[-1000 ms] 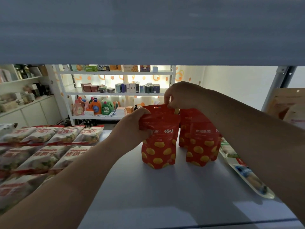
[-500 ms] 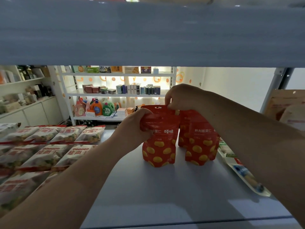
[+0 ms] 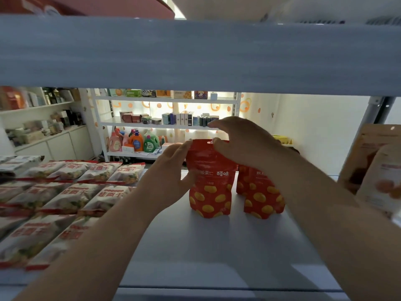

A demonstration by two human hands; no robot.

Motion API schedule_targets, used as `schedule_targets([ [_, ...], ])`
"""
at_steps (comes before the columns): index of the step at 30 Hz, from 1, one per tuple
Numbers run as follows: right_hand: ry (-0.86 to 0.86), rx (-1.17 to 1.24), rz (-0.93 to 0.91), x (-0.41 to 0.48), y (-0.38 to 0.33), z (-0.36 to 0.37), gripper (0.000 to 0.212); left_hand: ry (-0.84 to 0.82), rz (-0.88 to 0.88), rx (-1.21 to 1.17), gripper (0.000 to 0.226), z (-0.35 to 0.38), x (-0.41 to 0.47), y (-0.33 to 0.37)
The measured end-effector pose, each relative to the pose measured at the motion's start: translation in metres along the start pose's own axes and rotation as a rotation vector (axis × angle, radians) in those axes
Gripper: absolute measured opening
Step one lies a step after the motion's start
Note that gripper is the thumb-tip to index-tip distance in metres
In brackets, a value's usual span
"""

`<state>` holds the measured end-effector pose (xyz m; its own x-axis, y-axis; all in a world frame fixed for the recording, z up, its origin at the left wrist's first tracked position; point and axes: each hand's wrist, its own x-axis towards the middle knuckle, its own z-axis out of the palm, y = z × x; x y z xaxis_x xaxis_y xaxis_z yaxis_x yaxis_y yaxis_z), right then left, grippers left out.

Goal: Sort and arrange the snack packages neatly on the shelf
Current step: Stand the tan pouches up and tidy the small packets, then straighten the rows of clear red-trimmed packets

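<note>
Two open hands around the front red pouch

The front red pouch (image 3: pixel 209 187) stood upright on the grey shelf (image 3: pixel 217 246), roughly halfway back, with a second red pouch (image 3: pixel 260 196) just beside it on the right. A sliver of red between them looked like a third, though too little showed to be sure. White packets (image 3: pixel 71 196) lay flat in overlapping rows on the left of the same level, well apart from the red ones.

The left hand (image 3: pixel 171 177) was at the pouch's left edge, its fingers straight and relaxed and its thumb lying against the front panel. Nothing was curled round the pouch. The right hand (image 3: pixel 240 144) was over the top seal with its fingers spread wide and its thumb tip at the upper edge, by the hang hole. Whether that thumb actually touched the film could not be told.

Judged from its look, the pouch was light and soft-walled, made of glossy film that would slip under a loose hold. It stood only on its gusseted base, so a nudge high up would probably tip it into its neighbour. The flat seal strip along the top seemed the stiffest place to pinch. For small squaring moves, light pressure on both side edges low down looked safer than squeezing the belly, which would dent and might crush what was inside
</note>
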<state>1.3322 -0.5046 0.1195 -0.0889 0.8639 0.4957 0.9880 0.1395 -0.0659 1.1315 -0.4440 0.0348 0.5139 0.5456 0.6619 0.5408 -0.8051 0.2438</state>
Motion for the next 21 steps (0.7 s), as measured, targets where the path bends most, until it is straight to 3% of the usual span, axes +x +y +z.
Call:
schedule_targets([
  [5, 0.095, 0.01, -0.144, -0.04, -0.049, 0.024, 0.058, -0.063, -0.093, 0.219, 0.072, -0.03, -0.046, 0.004],
  [13, -0.062, 0.135, -0.248, -0.043, -0.111, 0.083, 0.061, -0.265, -0.326, 0.279, 0.072, -0.062, -0.111, -0.031],
  [21, -0.227, 0.247, -0.15, 0.016, -0.167, 0.14, 0.055, -0.396, -0.344, 0.292, 0.067, -0.093, -0.153, -0.101],
])
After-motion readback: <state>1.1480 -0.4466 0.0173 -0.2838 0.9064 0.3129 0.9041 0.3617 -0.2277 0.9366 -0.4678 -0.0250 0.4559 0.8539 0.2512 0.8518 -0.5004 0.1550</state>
